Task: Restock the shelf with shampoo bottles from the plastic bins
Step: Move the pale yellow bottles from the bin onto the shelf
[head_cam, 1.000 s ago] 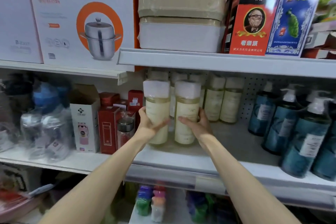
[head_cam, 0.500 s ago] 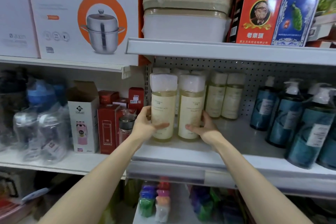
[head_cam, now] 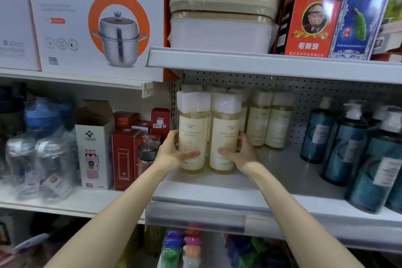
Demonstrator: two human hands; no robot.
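Grips were clamped, left hand on the left shampoo bottle and right hand on the right shampoo bottle, upright on the shelf, where stocked bottles at 2 o'clock could have been toppled by a hard shove.

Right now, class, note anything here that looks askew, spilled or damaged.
The white carton on the left shelf has its top flaps open, unlike the closed red boxes beside it. The held shampoo bottles stand upright; no spill shows.
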